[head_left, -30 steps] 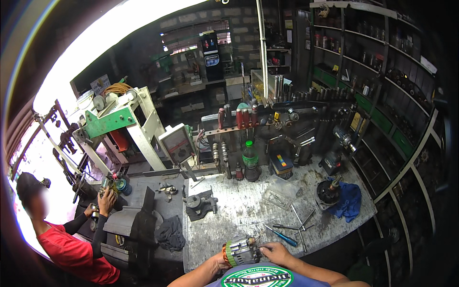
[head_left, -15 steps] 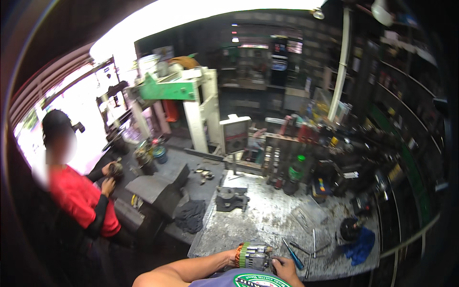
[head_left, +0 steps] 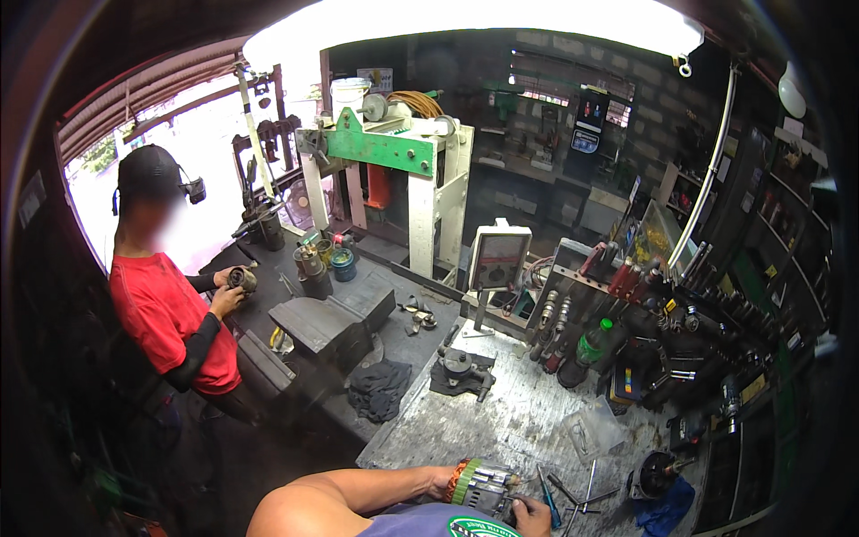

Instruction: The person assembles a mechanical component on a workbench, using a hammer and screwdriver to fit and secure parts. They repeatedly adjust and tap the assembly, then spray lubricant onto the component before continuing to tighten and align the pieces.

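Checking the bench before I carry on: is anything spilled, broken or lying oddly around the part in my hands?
Nothing looks spilled or broken. Both hands, left hand and right hand, hold the alternator at the near edge of the workbench. Loose hand tools lie scattered beside it, and a dark rag is crumpled further left.

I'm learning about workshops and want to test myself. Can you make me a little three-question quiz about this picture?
1. True or false: both of the person's hands are on the ribbed silver metal alternator at the near edge of the grey metal workbench.
2. What lies on the bench just right of the right hand? A) blue-handled screwdriver B) yellow hammer C) white cup
3. What colour shirt does the co-worker at the left wear?

Key: 1 true; the left hand and the right one grip it. 2 A. 3 red.
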`<state>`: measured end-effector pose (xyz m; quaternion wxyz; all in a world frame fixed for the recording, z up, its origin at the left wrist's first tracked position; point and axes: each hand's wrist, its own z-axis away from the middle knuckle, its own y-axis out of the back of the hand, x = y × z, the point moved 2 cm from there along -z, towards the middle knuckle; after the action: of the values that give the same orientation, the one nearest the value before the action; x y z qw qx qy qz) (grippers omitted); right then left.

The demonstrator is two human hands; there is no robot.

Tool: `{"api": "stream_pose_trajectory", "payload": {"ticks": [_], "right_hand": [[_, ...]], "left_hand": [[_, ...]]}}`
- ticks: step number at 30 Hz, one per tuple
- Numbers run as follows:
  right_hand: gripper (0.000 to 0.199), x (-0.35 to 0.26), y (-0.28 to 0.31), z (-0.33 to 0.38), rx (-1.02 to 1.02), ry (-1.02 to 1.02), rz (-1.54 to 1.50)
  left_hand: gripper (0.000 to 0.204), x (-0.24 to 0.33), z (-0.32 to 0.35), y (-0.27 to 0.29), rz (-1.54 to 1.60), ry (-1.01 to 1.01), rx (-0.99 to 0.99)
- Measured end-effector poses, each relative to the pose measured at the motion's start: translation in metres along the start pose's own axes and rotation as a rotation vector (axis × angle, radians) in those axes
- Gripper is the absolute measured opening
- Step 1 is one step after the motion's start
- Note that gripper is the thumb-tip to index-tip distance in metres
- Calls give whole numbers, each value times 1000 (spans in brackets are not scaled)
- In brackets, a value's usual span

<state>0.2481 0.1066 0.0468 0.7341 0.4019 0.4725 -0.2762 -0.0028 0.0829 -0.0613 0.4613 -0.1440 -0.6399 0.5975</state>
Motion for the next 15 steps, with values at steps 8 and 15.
{"api": "stream_pose_trajectory", "payload": {"ticks": [8, 15], "right_hand": [[27, 4, 0, -2, -40, -52, -151], [27, 13, 6, -2, -66, -32, -252]], "left_hand": [[60, 0, 4, 2, -12, -1, -10], [62, 2, 5, -1, -27, 6, -16]]}}
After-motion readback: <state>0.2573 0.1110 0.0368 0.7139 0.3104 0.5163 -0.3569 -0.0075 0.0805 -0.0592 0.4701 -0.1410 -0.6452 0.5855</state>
